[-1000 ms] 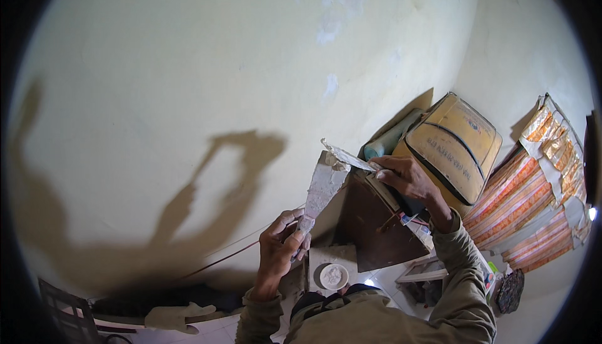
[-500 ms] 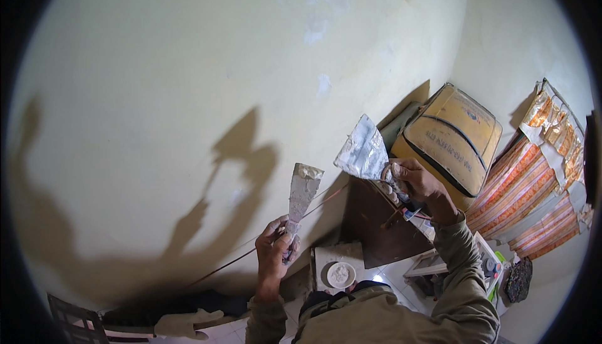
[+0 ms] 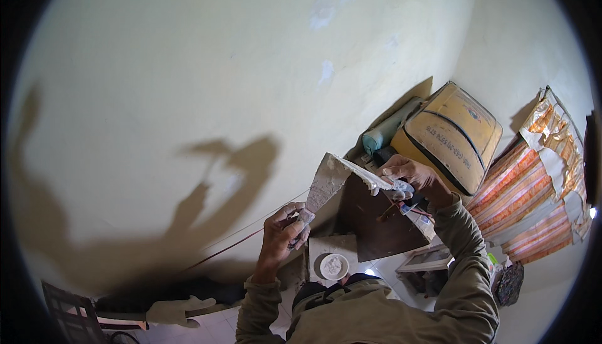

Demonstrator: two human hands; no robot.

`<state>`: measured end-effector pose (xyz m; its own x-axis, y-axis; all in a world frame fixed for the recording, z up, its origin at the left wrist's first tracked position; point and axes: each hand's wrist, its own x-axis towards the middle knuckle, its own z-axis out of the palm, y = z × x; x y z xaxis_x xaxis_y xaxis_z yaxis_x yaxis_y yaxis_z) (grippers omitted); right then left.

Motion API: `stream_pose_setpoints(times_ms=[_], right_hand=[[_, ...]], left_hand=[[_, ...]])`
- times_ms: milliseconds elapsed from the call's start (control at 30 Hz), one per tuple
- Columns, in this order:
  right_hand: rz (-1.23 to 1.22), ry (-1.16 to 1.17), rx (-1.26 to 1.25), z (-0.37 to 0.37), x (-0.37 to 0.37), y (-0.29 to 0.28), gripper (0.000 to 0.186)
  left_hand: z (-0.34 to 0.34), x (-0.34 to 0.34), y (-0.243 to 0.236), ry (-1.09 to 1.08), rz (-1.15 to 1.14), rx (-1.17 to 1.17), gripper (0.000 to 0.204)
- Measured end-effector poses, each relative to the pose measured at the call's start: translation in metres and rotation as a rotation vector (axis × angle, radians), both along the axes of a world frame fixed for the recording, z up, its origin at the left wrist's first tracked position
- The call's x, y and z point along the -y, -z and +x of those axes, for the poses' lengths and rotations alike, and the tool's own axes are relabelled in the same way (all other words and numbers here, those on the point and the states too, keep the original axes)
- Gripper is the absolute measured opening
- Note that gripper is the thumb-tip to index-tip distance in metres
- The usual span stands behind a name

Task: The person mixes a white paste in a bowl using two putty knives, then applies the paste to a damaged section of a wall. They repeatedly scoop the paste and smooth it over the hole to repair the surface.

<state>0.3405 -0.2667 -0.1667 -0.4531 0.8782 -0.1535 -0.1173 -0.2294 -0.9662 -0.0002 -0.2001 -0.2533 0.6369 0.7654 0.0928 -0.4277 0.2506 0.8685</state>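
My left hand [image 3: 280,234] is closed around the handle of a putty-smeared putty knife [image 3: 326,182], its blade pointing up and to the right. In my right hand [image 3: 417,179] is a wider putty knife [image 3: 365,175], turned nearly edge-on, with whitish putty along its blade. The two blades meet, or overlap, in front of the wall. Lower down, a white bowl [image 3: 322,271] holding white putty rests on a small stand [image 3: 342,244]. Pale patches [image 3: 325,71] mark the cream wall [image 3: 188,62].
At the right, a yellow-brown case [image 3: 448,137] stands on a dark brown cabinet [image 3: 376,234], beside a teal roll [image 3: 382,134]. Orange striped curtains [image 3: 514,200] hang farther right. A cable [image 3: 232,249] runs along the wall. A pale glove [image 3: 172,311] lies at lower left.
The wide putty knife has tilted from facing me to nearly edge-on and moved down. The left putty knife has swung rightward, bringing the blades together.
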Motion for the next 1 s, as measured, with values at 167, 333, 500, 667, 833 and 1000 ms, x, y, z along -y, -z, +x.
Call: stream_pose_setpoints(times_ms=[167,333,500,667,833,1000], right_hand=[[-0.021,0.063,-0.014,-0.004,0.003,0.015,0.044],[0.06,0.134,0.056,-0.004,0.004,0.019,0.04],[0.034,0.197,0.096,-0.012,0.006,0.013,0.041],[0.032,0.181,0.196,-0.007,0.009,0.007,0.033],[0.081,0.19,0.187,-0.007,0.008,0.015,0.033],[0.062,0.264,0.257,-0.004,0.004,0.023,0.034]], left_hand=[[-0.002,0.009,-0.004,-0.016,0.093,-0.005,0.034],[-0.006,0.009,-0.009,0.004,0.181,-0.043,0.035],[-0.011,0.009,-0.008,-0.02,0.224,-0.052,0.034],[-0.012,0.008,-0.009,-0.008,0.238,-0.086,0.033],[-0.011,0.011,-0.007,-0.004,0.216,-0.029,0.033],[-0.01,0.012,-0.005,-0.021,0.233,-0.087,0.035]])
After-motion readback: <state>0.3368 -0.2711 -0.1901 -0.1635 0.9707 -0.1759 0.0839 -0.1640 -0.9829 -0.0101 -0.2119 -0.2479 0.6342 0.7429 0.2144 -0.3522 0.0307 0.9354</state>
